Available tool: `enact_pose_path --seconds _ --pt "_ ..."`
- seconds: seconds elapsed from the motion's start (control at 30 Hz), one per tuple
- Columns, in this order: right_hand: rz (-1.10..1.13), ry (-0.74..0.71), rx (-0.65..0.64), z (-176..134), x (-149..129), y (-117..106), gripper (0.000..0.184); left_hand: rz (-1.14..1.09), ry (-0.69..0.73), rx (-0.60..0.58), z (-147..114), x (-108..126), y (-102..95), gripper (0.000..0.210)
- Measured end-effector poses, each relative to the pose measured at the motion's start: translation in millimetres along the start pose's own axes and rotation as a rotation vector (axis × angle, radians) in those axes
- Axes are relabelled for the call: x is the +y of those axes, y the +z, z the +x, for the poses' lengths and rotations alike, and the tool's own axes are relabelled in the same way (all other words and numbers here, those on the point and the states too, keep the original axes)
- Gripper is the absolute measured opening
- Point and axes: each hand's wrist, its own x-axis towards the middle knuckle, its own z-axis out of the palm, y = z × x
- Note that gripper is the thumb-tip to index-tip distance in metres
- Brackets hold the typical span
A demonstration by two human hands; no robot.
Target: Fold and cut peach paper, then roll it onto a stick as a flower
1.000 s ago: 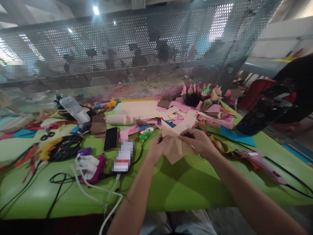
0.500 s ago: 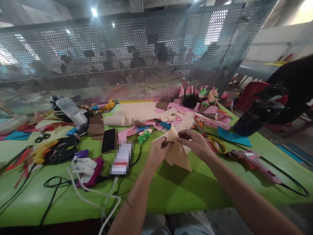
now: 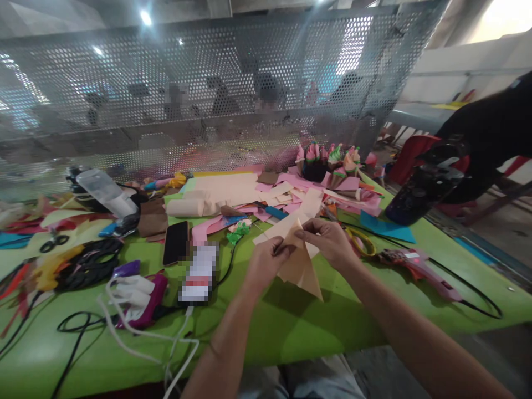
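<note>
Between my two hands is a tan sheet of craft foam or paper [image 3: 302, 272], bent into a cone-like shape with a pointed lower corner hanging over the green table [image 3: 341, 327]. My left hand [image 3: 268, 260] pinches its left side. At the upper edge, my right hand [image 3: 326, 239] grips it between thumb and fingers. A pale cream strip [image 3: 310, 206] lies just behind my hands. To the right of my right hand are yellow-handled scissors [image 3: 366, 244] and a pink glue gun [image 3: 432, 272] with a black cord.
Pink and cream scraps [image 3: 286, 191] cover the back, near several finished ice-cream-cone shapes [image 3: 336, 158]. Left are a black phone [image 3: 176, 244], a lit phone [image 3: 200, 274], a magenta power strip [image 3: 152, 302] with cables and a clear bottle [image 3: 106, 191]. A dark bottle [image 3: 419, 188] stands right.
The tan piece's upper point has folded down, and its top now curls more tightly between my fingers. Both hands keep their hold. The whole view has shifted slightly.
</note>
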Motion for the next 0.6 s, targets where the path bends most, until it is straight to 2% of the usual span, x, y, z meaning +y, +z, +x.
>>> enact_pose_path --seconds 0.17,0.3,0.43,0.6 --pt "-0.031 -0.045 -0.031 0.1 1.0 -1.0 0.034 -0.028 0.007 -0.01 -1.2 -0.4 0.6 0.031" --pt "-0.001 -0.103 0.028 -1.4 -0.8 0.1 0.031 -0.002 0.006 -0.017 -3.0 5.2 0.4 0.03" --pt "0.076 -0.045 0.056 -1.5 -1.9 0.9 0.034 -0.013 0.003 -0.027 -3.8 9.0 0.3 0.031" --pt "0.144 -0.03 0.055 -0.4 -1.5 1.5 0.039 -0.13 -0.011 -0.066 -2.7 6.4 1.6 0.028"
